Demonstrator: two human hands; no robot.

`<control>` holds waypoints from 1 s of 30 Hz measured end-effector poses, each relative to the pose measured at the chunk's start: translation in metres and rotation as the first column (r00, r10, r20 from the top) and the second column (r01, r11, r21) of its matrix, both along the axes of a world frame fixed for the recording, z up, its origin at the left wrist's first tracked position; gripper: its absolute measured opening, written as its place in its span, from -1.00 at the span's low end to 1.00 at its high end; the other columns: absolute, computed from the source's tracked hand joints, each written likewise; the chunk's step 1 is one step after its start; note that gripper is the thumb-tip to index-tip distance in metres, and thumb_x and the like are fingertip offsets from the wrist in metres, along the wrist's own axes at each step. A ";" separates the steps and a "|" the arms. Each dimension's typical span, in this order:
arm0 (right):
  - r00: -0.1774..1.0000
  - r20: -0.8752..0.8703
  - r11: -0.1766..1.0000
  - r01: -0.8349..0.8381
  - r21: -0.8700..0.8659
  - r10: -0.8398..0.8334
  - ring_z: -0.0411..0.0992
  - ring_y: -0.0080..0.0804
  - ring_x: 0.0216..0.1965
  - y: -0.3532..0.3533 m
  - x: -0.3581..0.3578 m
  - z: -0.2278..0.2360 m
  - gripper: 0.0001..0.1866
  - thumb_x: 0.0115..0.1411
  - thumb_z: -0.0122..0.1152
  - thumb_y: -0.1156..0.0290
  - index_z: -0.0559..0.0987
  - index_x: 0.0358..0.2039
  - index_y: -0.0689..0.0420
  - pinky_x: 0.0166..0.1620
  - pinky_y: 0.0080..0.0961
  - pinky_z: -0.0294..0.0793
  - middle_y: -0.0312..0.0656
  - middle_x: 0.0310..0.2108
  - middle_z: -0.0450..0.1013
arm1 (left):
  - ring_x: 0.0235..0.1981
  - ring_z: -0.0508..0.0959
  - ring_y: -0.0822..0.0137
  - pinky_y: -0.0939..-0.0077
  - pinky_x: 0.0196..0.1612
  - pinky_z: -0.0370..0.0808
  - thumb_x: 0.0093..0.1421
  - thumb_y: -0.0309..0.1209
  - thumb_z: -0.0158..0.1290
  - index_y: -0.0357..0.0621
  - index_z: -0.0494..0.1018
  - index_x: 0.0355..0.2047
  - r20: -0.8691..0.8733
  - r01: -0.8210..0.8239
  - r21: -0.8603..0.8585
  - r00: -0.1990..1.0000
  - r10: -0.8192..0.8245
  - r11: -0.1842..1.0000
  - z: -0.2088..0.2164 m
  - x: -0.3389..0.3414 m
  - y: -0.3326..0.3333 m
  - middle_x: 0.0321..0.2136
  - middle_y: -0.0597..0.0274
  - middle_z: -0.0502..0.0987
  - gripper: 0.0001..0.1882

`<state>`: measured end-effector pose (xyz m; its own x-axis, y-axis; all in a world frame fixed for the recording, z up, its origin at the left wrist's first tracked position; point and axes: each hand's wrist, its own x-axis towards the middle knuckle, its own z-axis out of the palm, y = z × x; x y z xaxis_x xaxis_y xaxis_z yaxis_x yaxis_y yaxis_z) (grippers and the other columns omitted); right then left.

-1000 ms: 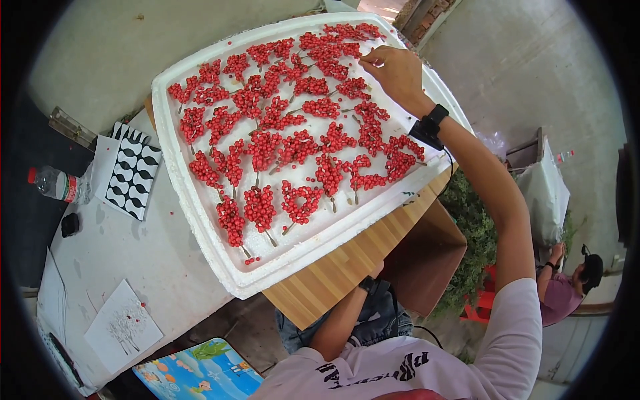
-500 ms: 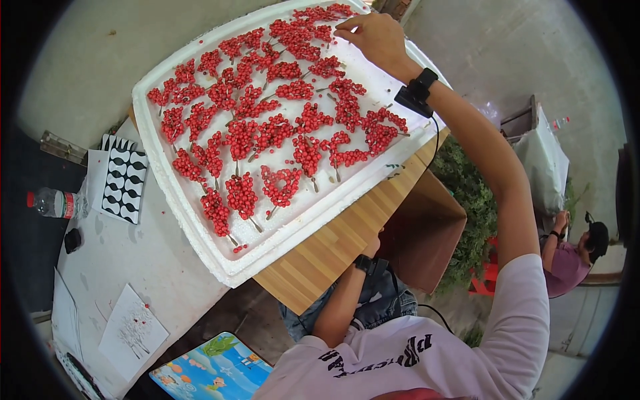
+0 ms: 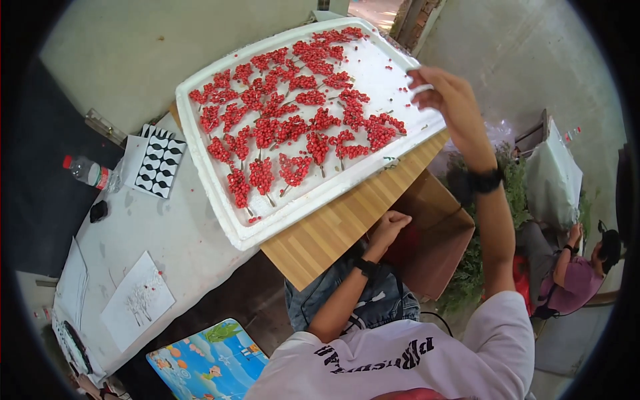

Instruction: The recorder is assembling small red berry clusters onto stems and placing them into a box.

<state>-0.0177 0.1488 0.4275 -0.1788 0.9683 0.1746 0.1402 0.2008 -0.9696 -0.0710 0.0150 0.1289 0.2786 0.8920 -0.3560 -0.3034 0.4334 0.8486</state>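
Note:
A white foam tray (image 3: pixel 301 203) holds several rows of sprigs with clustered red berries (image 3: pixel 291 128). My right hand (image 3: pixel 450 100) hovers over the tray's right end, its fingers curved and apart, with no sprig visible in them; motion blurs the fingertips a little. A few loose berries (image 3: pixel 404 89) lie on the tray floor next to it. Lower down, my left hand (image 3: pixel 390 228) is closed, beside the wooden board's edge and over the cardboard box (image 3: pixel 437 250). Whatever its fingers may hold is hidden.
The tray rests on a wooden board (image 3: pixel 333 230) atop a pale table (image 3: pixel 153 230). A plastic bottle (image 3: pixel 90 173), a patterned box (image 3: pixel 160 165) and a drawing (image 3: pixel 139 301) sit left. Green foliage (image 3: pixel 513 193) and a seated person (image 3: pixel 577 280) are at right.
My right hand has left the berries at the tray's far end and come nearer, to its right end. My left hand has risen into fuller view by the cardboard box. The whole view has shifted.

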 end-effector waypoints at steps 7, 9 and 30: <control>0.987 0.160 0.998 0.030 -0.058 -0.020 0.35 -0.63 -0.54 -0.137 0.012 -0.084 -0.68 0.28 0.07 0.26 0.54 -0.52 0.22 -0.42 -0.66 0.31 -0.30 -0.60 0.44 | -0.56 0.44 0.50 0.58 -0.48 0.36 0.15 -0.30 0.18 -0.20 0.53 -0.46 -0.303 0.130 0.251 0.952 -0.050 0.959 0.057 -0.063 -0.094 -0.59 0.32 0.49 -0.79; 0.987 0.140 0.986 0.097 -0.138 -0.078 0.30 -0.62 -0.60 -0.185 0.014 -0.102 -0.59 0.30 0.03 0.20 0.49 -0.61 0.19 -0.50 -0.66 0.24 -0.29 -0.66 0.41 | -0.55 0.44 0.51 0.58 -0.48 0.35 0.14 -0.33 0.19 -0.22 0.50 -0.49 -0.219 0.112 0.547 0.976 0.013 0.829 0.100 -0.089 -0.160 -0.61 0.31 0.47 -0.79; 0.935 0.354 0.697 0.240 -0.675 0.020 0.46 -0.55 -0.44 -0.280 0.156 -0.443 -0.75 0.26 0.06 0.27 0.51 -0.10 0.05 -0.43 -0.62 0.45 -0.31 -0.34 0.51 | -0.48 0.58 0.17 0.35 -0.35 0.47 -0.01 -0.23 0.25 -0.19 0.60 -0.29 -0.642 -0.475 0.760 -0.656 0.396 0.444 0.114 -0.459 -0.400 -0.50 0.15 0.60 -0.67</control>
